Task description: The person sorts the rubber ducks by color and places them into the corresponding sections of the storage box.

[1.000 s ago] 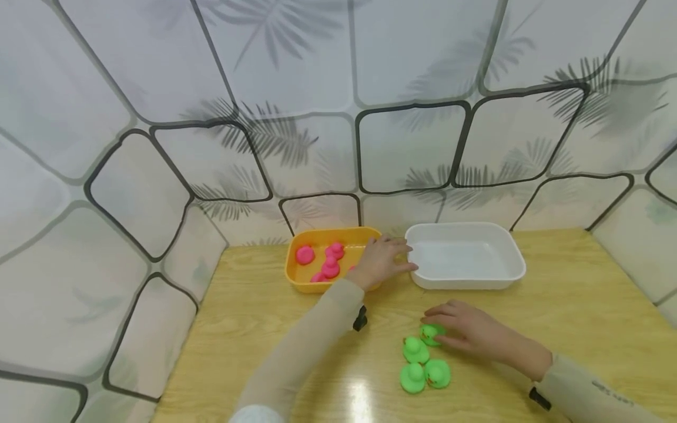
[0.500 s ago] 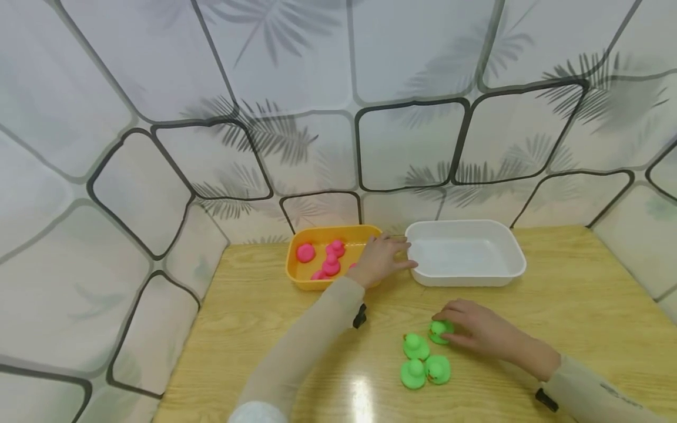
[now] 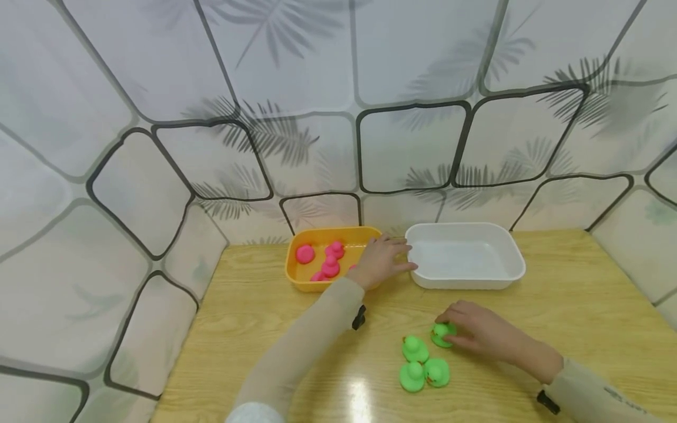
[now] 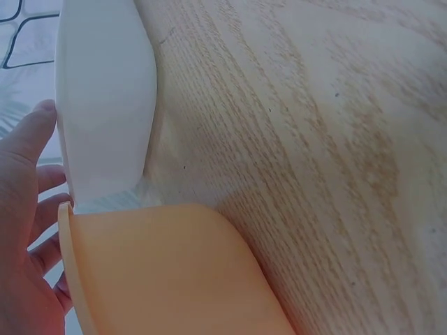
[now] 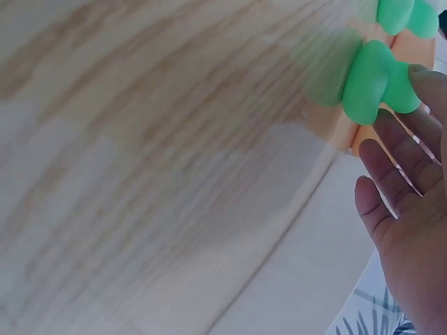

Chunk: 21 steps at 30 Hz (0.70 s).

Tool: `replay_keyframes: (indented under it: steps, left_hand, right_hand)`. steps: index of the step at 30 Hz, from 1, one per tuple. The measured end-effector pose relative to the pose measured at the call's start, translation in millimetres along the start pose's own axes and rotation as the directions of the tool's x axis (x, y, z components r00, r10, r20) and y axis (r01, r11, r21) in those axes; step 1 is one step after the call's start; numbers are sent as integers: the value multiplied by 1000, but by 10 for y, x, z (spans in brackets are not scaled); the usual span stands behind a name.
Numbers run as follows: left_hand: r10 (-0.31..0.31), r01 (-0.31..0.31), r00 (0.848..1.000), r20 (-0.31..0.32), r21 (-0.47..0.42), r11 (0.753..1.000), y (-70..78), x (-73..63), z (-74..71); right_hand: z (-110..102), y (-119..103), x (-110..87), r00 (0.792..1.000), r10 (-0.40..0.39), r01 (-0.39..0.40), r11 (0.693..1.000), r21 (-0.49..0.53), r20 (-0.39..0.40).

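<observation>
Nearest to us, well in front of the white tray, two green ducks sit side by side on the table, and a third green duck sits just behind, a touch closer to the tray. Closer to it again, here's our right grip, pinching the fourth green duck between thumb and fingers! We can't tell whether its base is off the table. In the right wrist view our thumb is at the head, so we'd want the pinch square and light, lower on the round body; smooth as it looks, the duck could twist out. A straight lift seems safer than a drag away from the white tray, which might bump its neighbours.

Now for room: a strip of table lies between our duck and the white tray's near wall, and there's broad open wood right of the tray. Up at the tray's left end, our left grip lies loose, grasping nothing, fingertips at the rim; that raised rim and our own fingers look like the edges to mind. Left of the white tray stands the orange tray with its pink ducks, and behind the white tray the patterned wall shuts off the far side.
</observation>
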<state>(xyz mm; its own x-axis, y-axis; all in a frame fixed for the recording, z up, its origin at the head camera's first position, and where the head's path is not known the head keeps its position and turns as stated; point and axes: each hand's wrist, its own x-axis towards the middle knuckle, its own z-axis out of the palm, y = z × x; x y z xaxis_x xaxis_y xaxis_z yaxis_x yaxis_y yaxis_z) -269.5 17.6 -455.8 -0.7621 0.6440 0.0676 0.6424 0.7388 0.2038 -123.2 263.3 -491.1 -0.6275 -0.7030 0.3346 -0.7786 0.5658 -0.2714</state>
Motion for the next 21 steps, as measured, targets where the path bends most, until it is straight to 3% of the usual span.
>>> replay_keyframes:
  steps: [8,12,18,21]
  left_hand:
    - [10,-10,1000,6,7,1000,-1,2,-7]
    - [10,-10,1000,15,-1,1000,-2,-1,-9]
    - [1,-1,1000,27,-15,1000,2,3,0]
    - [0,1,1000,18,-21,1000,2,12,1]
  right_hand:
    - [-165,62,20,998,58,-59,998,14,24]
    - [-299,113,38,999,46,-46,999,6,-6]
    - [-514,220,119,993,-42,38,998,-44,-106]
    - [-621,270,166,990,-42,35,998,-52,-135]
